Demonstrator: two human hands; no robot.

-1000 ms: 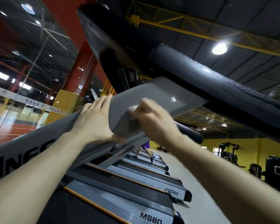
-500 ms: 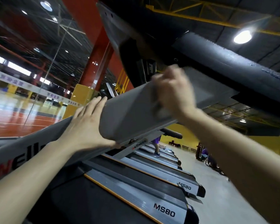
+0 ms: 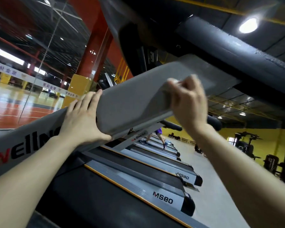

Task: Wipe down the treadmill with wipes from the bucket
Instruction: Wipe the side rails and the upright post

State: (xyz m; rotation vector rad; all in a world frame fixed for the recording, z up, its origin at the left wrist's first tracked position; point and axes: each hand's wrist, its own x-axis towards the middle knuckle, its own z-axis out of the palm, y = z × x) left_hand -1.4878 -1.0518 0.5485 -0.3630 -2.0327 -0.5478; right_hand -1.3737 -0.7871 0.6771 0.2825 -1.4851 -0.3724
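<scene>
The treadmill fills the view, its grey side arm slanting up from lower left to the black console overhead, with the belt deck and an "MS80" end cap below. The left hand lies flat and released against the arm, thumb hooked under its lower edge. The right hand, blurred, is clenched on the arm's near edge, a pale scrap at its fingertips that may be a wipe

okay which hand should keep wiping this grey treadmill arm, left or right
Right. The right hand is curled around what looks like a wipe at the grey arm, while the left hand lies flat, bracing it.
</scene>
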